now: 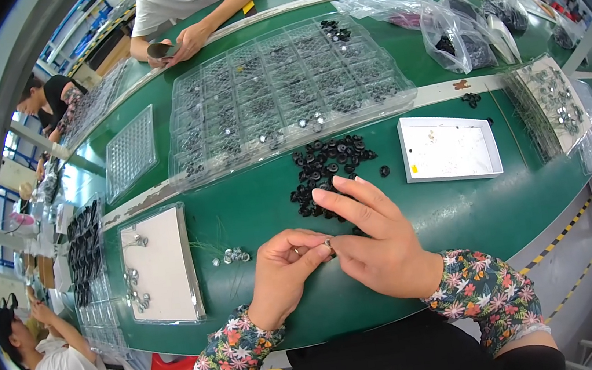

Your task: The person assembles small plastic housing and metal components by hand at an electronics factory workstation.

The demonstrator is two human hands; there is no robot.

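Between my fingertips, in front of my body and above the near part of the worktop [397,283], is a small piece [328,245], too tiny and too covered for me to make out fully. My left hand [283,264] pinches it between thumb and forefinger, the other fingers curled in behind. My right hand [386,244] meets it from the other side, its lower digits drawn close to the piece while two fingers stretch up and apart; whether these lower digits grip it too, I cannot tell.

Just beyond my right fingers a loose heap of black rings [336,152] spreads over the green surface, with one ring lying a little apart to the right. Near my left hand, on its left, sits a small cluster of silvery pieces [232,256]. Farther left lies a pale flat board [161,257] with more metal pieces along its left side.

To the right of the heap stands a shallow white box [456,165] with specks and a yellow patch inside. Behind the heap, a large clear compartment tray [406,87] holds many small parts, a few bags [468,53] rest at the far right, and across from me a person [175,11] in a white shirt holds a rounded object.
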